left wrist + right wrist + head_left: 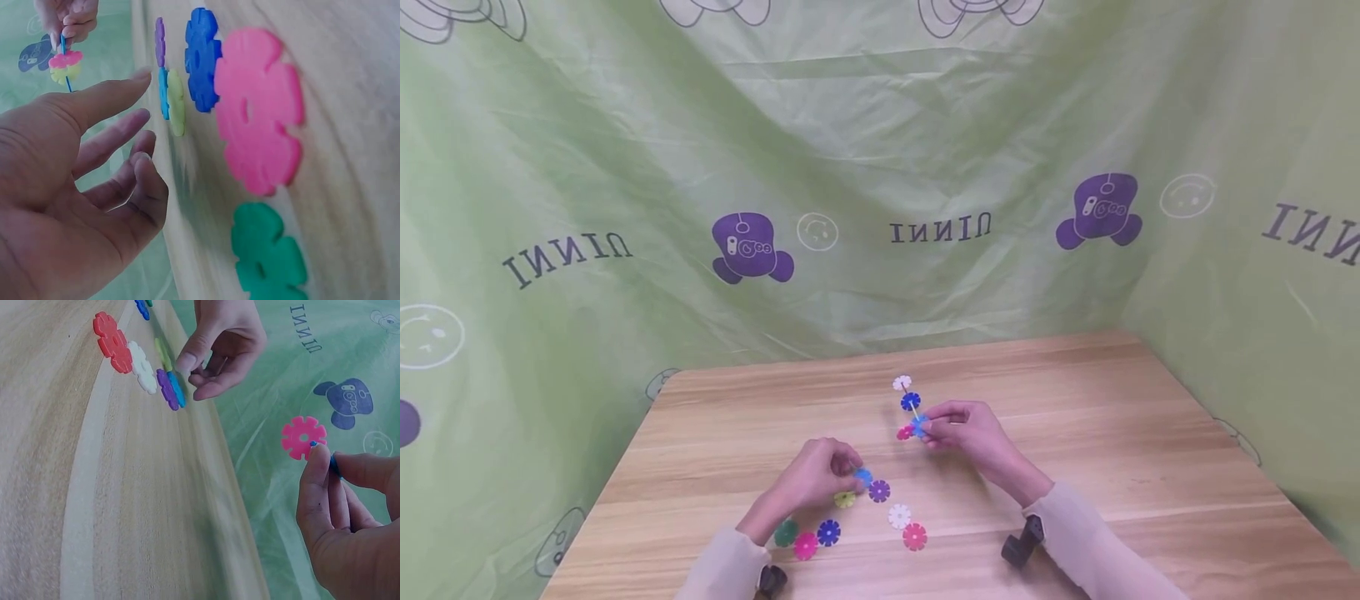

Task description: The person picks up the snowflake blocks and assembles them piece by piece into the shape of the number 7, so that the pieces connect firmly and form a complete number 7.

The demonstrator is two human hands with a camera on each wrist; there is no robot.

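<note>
- We see a joined chain of slotted, flower-shaped plastic discs (911, 402) above the wood-grain desk (1075, 392); the right grip (966, 435) pinches its light blue disc (918, 427), and a bright pink disc (304, 427) juts out beside the fingertips.
- Since the pinch takes just that one disc, we judge that a sideways push could twist a slot loose and drop the far end.
- The left grip (816, 475) hovers beside a flat light blue loose disc (864, 477), thumb and fingers apart, holding nothing we can see.
- A yellow-green disc (845, 500) and a purple disc (879, 492) lie close by, so crowded fingertips might catch the wrong one or skid it away.
- Near the left sleeve (722, 562) we see green (786, 533), pink (806, 547) and dark blue discs (829, 533); a dipping forearm could sweep them aside.
- White (899, 517) and coral-red discs (914, 537) lie further right; a green printed curtain (850, 150) hangs behind.
</note>
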